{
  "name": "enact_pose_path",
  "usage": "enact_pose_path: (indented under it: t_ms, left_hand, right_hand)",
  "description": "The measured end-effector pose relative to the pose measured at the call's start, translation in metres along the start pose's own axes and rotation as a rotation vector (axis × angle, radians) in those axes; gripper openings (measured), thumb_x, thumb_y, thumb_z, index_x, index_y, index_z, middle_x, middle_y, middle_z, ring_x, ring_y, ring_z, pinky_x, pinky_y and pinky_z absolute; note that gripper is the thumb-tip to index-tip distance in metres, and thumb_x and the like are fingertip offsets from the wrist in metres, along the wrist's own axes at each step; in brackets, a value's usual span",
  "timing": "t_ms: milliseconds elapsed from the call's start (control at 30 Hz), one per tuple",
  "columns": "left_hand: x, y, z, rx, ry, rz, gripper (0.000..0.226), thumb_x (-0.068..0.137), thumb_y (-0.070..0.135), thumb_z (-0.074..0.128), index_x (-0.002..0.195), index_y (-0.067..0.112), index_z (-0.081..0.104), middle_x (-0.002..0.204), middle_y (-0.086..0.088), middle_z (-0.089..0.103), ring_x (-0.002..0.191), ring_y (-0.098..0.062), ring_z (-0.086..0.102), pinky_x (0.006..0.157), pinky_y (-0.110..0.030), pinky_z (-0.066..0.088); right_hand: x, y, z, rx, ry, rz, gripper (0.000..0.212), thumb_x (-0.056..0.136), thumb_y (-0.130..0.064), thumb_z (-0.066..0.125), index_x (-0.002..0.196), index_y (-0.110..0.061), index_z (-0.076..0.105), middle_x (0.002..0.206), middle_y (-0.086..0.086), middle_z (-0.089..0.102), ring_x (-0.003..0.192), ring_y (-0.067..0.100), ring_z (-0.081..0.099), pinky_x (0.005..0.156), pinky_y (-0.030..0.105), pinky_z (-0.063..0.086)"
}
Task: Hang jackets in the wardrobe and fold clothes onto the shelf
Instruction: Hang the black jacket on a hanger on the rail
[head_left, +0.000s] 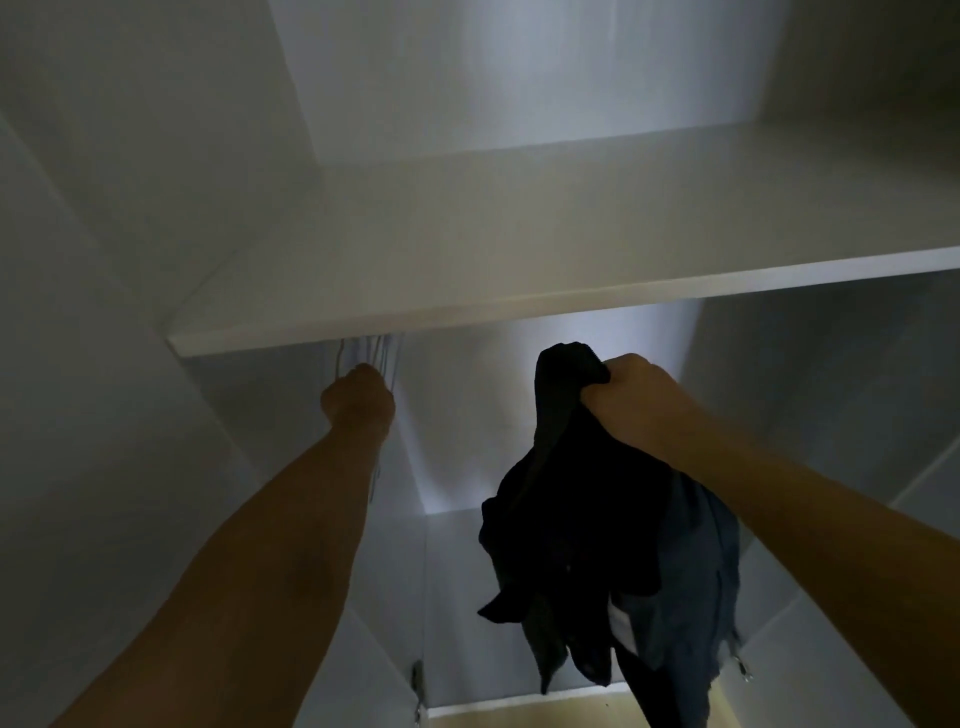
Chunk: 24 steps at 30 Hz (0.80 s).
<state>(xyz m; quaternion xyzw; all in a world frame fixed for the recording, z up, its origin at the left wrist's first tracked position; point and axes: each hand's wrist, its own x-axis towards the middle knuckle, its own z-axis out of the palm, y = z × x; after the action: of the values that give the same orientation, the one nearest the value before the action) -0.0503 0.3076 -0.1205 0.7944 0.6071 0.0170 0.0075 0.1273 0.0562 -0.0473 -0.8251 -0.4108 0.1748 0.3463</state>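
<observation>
Jackets (613, 545) hang bunched within right hand (631, 395) fingers (597, 397).

A home bedroom closet: a white built-in wardrobe (831, 389) with a shelf (519, 249), thin wire hangers (387, 358) beneath it.

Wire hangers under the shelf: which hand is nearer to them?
Left. The left hand grips the wire hangers just below the shelf; the right hand is off to their right, holding dark clothes.

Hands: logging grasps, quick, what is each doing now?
Left hand: closed around thin hangers under the shelf.
Right hand: gripping dark clothes.
</observation>
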Motion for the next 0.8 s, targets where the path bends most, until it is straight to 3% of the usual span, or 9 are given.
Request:
enact_pose_path:
  t_ms: [233,333,467,600,800]
  left_hand:
    - [0.013,0.011,0.009,0.254,-0.08,0.031,0.018,0.083,0.005,0.066,0.1,0.009,0.072,0.102,-0.007,0.071,0.096,-0.024,0.068,0.063,-0.029,0.046]
    - [0.016,0.011,0.005,0.287,-0.064,0.066,0.019,0.087,0.006,0.06,0.102,0.01,0.072,0.105,-0.007,0.07,0.099,-0.024,0.067,0.068,-0.029,0.047]
    - [0.013,0.008,0.003,0.197,-0.055,0.019,0.019,0.091,0.008,0.052,0.097,0.008,0.07,0.102,-0.009,0.07,0.093,-0.025,0.067,0.065,-0.028,0.045]
    - [0.01,0.001,0.008,-0.022,-0.043,-0.015,0.025,0.096,0.017,0.043,0.109,0.005,0.061,0.109,-0.014,0.064,0.097,-0.032,0.062,0.071,-0.032,0.044]
    - [-0.003,-0.008,0.008,0.018,0.129,-0.021,0.031,0.096,0.008,0.04,0.125,0.004,0.049,0.117,-0.019,0.063,0.103,-0.035,0.062,0.076,-0.036,0.045]
  right_hand:
    - [0.027,0.009,0.006,-0.031,-0.005,-0.029,0.04,0.087,-0.01,0.05,0.053,-0.013,0.029,0.042,-0.006,0.032,0.031,0.004,0.033,0.035,0.012,0.027]
    - [0.034,0.015,0.004,-0.013,-0.022,-0.014,0.042,0.086,-0.009,0.051,0.052,-0.014,0.027,0.038,-0.009,0.028,0.03,0.005,0.029,0.033,0.013,0.024]
    - [0.038,0.019,0.003,0.001,-0.044,-0.014,0.042,0.084,-0.009,0.052,0.052,-0.014,0.025,0.036,-0.009,0.026,0.025,0.005,0.028,0.033,0.014,0.024]
    - [0.038,0.02,0.006,0.01,-0.065,-0.027,0.042,0.086,-0.009,0.053,0.052,-0.013,0.027,0.041,-0.005,0.029,0.026,0.005,0.028,0.032,0.012,0.022]
    - [0.034,0.02,0.008,0.017,-0.092,-0.022,0.042,0.086,-0.01,0.053,0.053,-0.013,0.028,0.043,-0.004,0.031,0.031,0.004,0.026,0.032,0.012,0.022]
